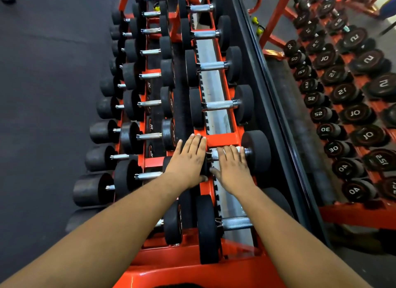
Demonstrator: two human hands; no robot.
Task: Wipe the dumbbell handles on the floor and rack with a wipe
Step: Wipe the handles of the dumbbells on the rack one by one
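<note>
Fingers (232,153) of the right hand (232,170) lie straight across the dumbbell handle (244,151), whose long axis crosses them; the left hand (188,159) rests flat on the head (204,170) beside; no wipe shows.

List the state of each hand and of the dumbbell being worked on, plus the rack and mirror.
Left hand: fingers straight, resting flat on the dumbbell's left head.
Right hand: laid over the handle, a bit of white wipe showing beneath its fingers.
Dumbbell: seated on the top tier.
Orange rack: loaded with dumbbells.
Mirror: reflecting the rack.
</note>
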